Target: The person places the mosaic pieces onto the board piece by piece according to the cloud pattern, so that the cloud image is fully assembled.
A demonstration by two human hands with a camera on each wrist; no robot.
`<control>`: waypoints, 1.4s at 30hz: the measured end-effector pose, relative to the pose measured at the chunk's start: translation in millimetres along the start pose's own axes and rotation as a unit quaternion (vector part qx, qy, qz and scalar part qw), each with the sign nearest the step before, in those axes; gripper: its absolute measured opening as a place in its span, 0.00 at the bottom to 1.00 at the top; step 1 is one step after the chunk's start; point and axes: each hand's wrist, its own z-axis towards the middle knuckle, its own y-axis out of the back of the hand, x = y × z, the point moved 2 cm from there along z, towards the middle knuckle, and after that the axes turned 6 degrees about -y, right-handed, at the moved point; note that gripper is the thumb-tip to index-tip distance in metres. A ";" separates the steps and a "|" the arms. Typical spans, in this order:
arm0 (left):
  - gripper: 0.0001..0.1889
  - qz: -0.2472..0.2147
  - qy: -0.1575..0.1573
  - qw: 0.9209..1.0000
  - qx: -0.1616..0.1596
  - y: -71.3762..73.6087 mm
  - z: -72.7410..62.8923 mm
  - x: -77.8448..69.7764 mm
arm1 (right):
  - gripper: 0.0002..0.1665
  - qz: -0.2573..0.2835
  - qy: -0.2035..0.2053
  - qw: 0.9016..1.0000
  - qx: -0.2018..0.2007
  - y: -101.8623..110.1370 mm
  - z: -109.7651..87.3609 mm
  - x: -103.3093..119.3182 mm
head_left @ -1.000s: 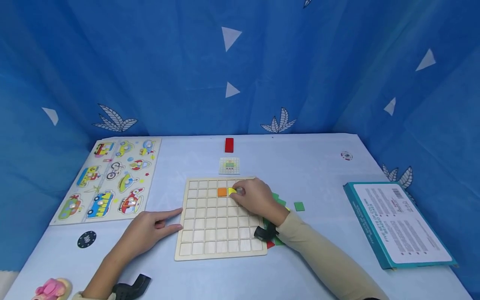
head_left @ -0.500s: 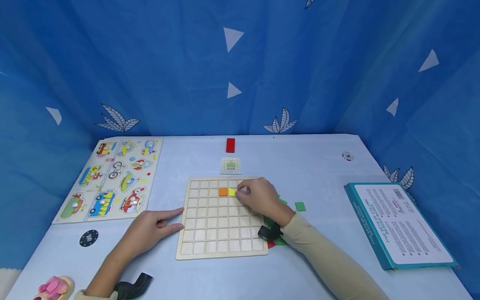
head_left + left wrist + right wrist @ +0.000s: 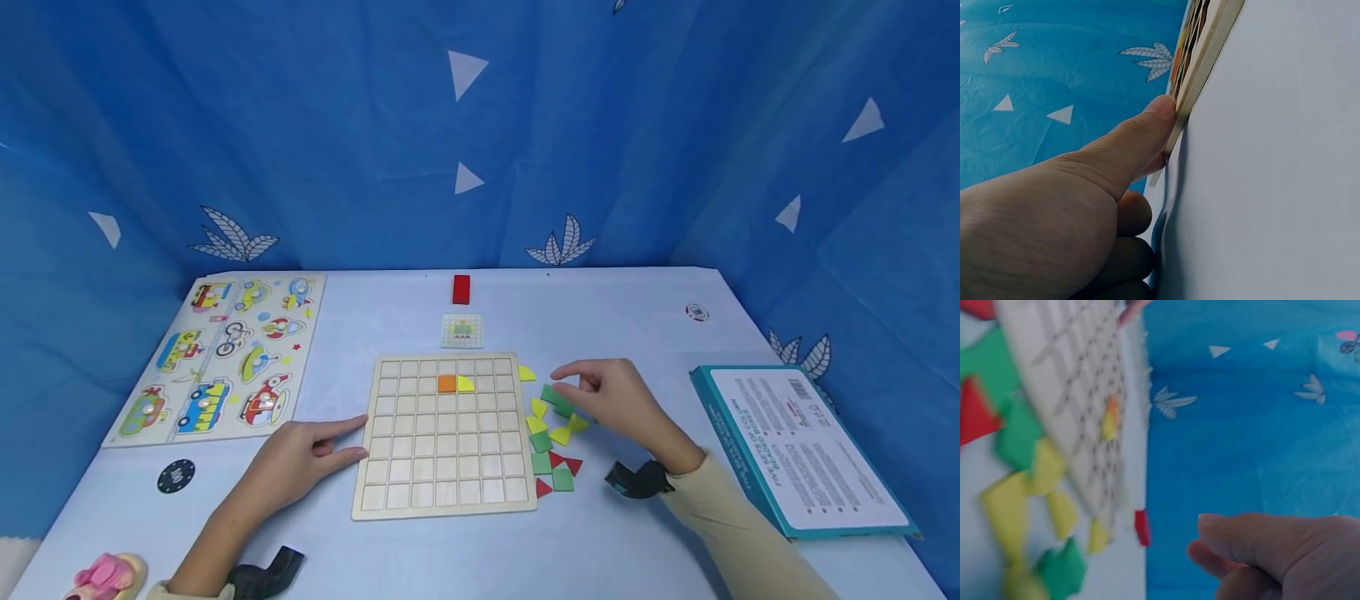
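Note:
A wooden grid board (image 3: 446,436) lies in the middle of the table in the head view. In its second row an orange square tile (image 3: 447,383) sits beside a yellow quarter-round tile (image 3: 466,383). My left hand (image 3: 303,458) touches the board's left edge with an extended thumb and index finger; its other fingers are bent in. Just right of the loose tiles hovers my right hand (image 3: 615,400), nothing held, thumb and index fingertips apart. Below and left of those fingertips lie green squares (image 3: 562,478), yellow pieces (image 3: 560,435) and red triangles (image 3: 573,466).
A small pattern card (image 3: 461,331) and a red block (image 3: 461,289) lie beyond the board. The vehicle puzzle (image 3: 225,358) is at back left, with a black chip (image 3: 176,476) and pink toy (image 3: 108,577) nearer. A teal box (image 3: 806,450) lies right; another chip (image 3: 697,312) is behind it.
My right hand has left the yellow tile on the board and moved right, uncovering the loose tiles. The yellow tile now lies beside the orange one. My left hand stays at the board's edge.

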 end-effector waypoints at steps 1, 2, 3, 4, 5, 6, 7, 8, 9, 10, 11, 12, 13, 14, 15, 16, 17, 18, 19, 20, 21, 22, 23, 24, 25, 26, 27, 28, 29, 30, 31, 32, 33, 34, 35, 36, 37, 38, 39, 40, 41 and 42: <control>0.27 0.000 -0.001 1.000 0.000 0.2 0.2 -0.1 | 0.12 -0.011 -0.010 1.000 -0.004 0.2 -5.9 -6.6; 0.27 0.000 -0.002 1.000 -0.001 0.6 0.5 -0.2 | 0.12 -0.022 -0.019 1.000 -0.010 -0.3 -11.6 -13.1; 0.27 -0.001 -0.002 1.000 -0.001 0.8 0.8 -0.2 | 0.12 -0.030 -0.027 0.999 -0.017 -0.4 -17.5 -18.7; 0.27 -0.002 -0.004 1.000 -0.001 1.1 0.9 -0.4 | 0.12 -0.040 -0.035 0.998 -0.026 -0.7 -23.2 -23.7; 0.27 -0.002 -0.004 1.000 -0.002 1.2 1.2 -0.5 | 0.12 -0.049 -0.042 0.997 -0.036 -1.1 -28.5 -28.0; 0.28 -0.003 -0.003 1.000 -0.001 1.3 1.4 -0.4 | 0.12 -0.059 -0.048 0.996 -0.047 -1.7 -33.1 -31.4; 0.28 -0.004 -0.001 1.000 -0.002 1.3 1.2 -0.5 | 0.13 -0.068 -0.054 0.995 -0.057 -2.5 -37.2 -34.0; 0.28 -0.005 0.001 1.000 -0.001 1.1 1.0 -0.3 | 0.13 -0.078 -0.057 0.993 -0.066 -3.6 -40.7 -35.8; 0.28 -0.006 0.002 1.000 -0.001 0.9 0.6 -0.5 | 0.13 -0.089 -0.057 0.992 -0.073 -4.6 -43.6 -36.7; 0.28 -0.008 0.004 1.000 0.000 0.4 0.1 -0.6 | 0.13 -0.102 -0.054 0.990 -0.080 -5.8 -46.0 -36.8; 0.28 -0.009 0.007 1.000 0.002 -0.2 -0.4 -0.6 | 0.13 -0.117 -0.050 0.988 -0.087 -7.1 -47.8 -36.6; 0.28 -0.012 0.009 1.000 0.004 -0.9 -1.1 -0.8 | 0.13 -0.130 -0.046 0.986 -0.094 -8.4 -49.4 -36.2; 0.28 -0.013 0.010 1.000 0.005 -1.4 -1.8 -1.2 | 0.12 -0.140 -0.043 0.984 -0.099 -9.6 -51.0 -35.5; 0.28 -0.014 0.009 1.000 0.005 -1.9 -2.4 -1.4 | 0.12 -0.149 -0.040 0.983 -0.103 -10.7 -52.3 -34.6; 0.28 -0.014 0.008 1.000 0.005 -2.3 -2.9 -1.9 | 0.12 -0.156 -0.038 0.981 -0.106 -11.8 -53.5 -33.8; 0.28 -0.014 0.008 1.000 0.005 -2.8 -3.4 -2.4 | 0.12 -0.161 -0.039 0.981 -0.105 -13.1 -54.4 -33.3; 0.28 -0.013 0.008 1.000 0.005 -2.9 -3.7 -2.9 | 0.13 -0.164 -0.044 0.980 -0.102 -14.4 -55.1 -33.5; 0.28 -0.012 0.007 1.000 0.005 -3.0 -3.9 -3.0 | 0.13 -0.165 -0.047 0.980 -0.098 -15.8 -55.8 -33.8; 0.28 -0.010 0.006 1.000 0.004 -2.8 -4.1 -3.3 | 0.13 -0.167 -0.050 0.980 -0.094 -17.1 -56.2 -33.9; 0.28 -0.010 0.005 1.000 0.003 -2.7 -4.1 -3.3 | 0.14 -0.170 -0.051 0.980 -0.089 -18.4 -56.3 -34.3; 0.28 -0.008 0.006 1.000 0.003 -2.6 -4.1 -3.2 | 0.15 -0.172 -0.051 0.980 -0.085 -19.6 -56.2 -34.6; 0.28 -0.007 0.006 1.000 0.003 -2.3 -4.1 -3.0 | 0.15 -0.175 -0.050 0.980 -0.082 -20.6 -55.9 -34.8; 0.28 -0.006 0.006 1.000 0.002 -2.0 -3.9 -2.7 | 0.15 -0.177 -0.047 0.980 -0.081 -21.3 -55.5 -35.0; 0.28 -0.005 0.006 1.000 0.002 -1.8 -4.0 -2.2 | 0.15 -0.180 -0.042 0.979 -0.082 -21.9 -55.1 -34.8; 0.28 -0.005 0.007 1.000 0.001 -1.6 -4.0 -2.1 | 0.15 -0.182 -0.037 0.979 -0.083 -22.2 -54.7 -34.7; 0.28 -0.004 0.008 1.000 0.001 -1.5 -3.8 -1.7 | 0.15 -0.184 -0.032 0.979 -0.086 -22.5 -54.3 -34.6; 0.28 -0.002 0.009 1.000 0.000 -1.4 -3.8 -1.5 | 0.15 -0.185 -0.028 0.978 -0.088 -22.8 -53.9 -34.6; 0.28 -0.001 0.010 1.000 -0.001 -1.2 -3.8 -1.2 | 0.16 -0.186 -0.025 0.978 -0.090 -23.1 -53.5 -34.7; 0.28 -0.001 0.010 1.000 -0.001 -1.1 -3.8 -1.1 | 0.17 -0.187 -0.023 0.978 -0.092 -23.5 -53.2 -35.1; 0.28 0.000 0.009 1.000 -0.001 -1.2 -3.6 -0.9 | 0.18 -0.188 -0.022 0.978 -0.093 -24.0 -53.0 -35.4; 0.28 0.000 0.010 1.000 -0.001 -1.2 -3.4 -0.9 | 0.18 -0.188 -0.023 0.978 -0.093 -24.6 -52.8 -35.9; 0.28 -0.001 0.010 1.000 -0.001 -1.2 -3.1 -0.8 | 0.19 -0.188 -0.023 0.978 -0.092 -25.4 -52.5 -36.3; 0.28 -0.002 0.011 1.000 0.000 -1.1 -2.9 -0.9 | 0.20 -0.187 -0.025 0.978 -0.091 -26.4 -52.2 -36.6; 0.28 -0.003 0.009 1.000 0.000 -1.0 -2.6 -0.9 | 0.20 -0.187 -0.026 0.978 -0.090 -27.4 -51.9 -36.8; 0.28 -0.004 0.009 1.000 0.000 -0.8 -2.2 -1.1 | 0.21 -0.187 -0.026 0.978 -0.089 -28.4 -51.5 -36.8; 0.28 -0.006 0.009 1.000 0.000 -0.6 -1.9 -1.2 | 0.21 -0.188 -0.027 0.978 -0.088 -29.4 -51.2 -36.5; 0.28 -0.007 0.009 1.000 -0.001 -0.1 -1.4 -1.4 | 0.21 -0.190 -0.027 0.977 -0.089 -30.3 -50.8 -36.1; 0.28 -0.009 0.007 1.000 -0.001 0.3 -1.0 -1.6 | 0.21 -0.192 -0.027 0.977 -0.091 -31.2 -50.4 -35.5; 0.28 -0.009 0.006 1.000 -0.002 0.9 -0.6 -2.0 | 0.22 -0.195 -0.027 0.976 -0.093 -31.9 -50.1 -34.8; 0.28 -0.009 0.004 1.000 -0.004 1.3 -0.2 -2.2 | 0.22 -0.198 -0.027 0.975 -0.094 -32.7 -49.8 -34.0; 0.28 -0.008 0.004 1.000 -0.005 1.8 0.2 -2.4 | 0.22 -0.201 -0.027 0.975 -0.095 -33.4 -49.3 -33.2; 0.28 -0.008 0.004 1.000 -0.005 2.2 0.5 -2.6 | 0.22 -0.203 -0.026 0.974 -0.095 -34.0 -49.0 -32.6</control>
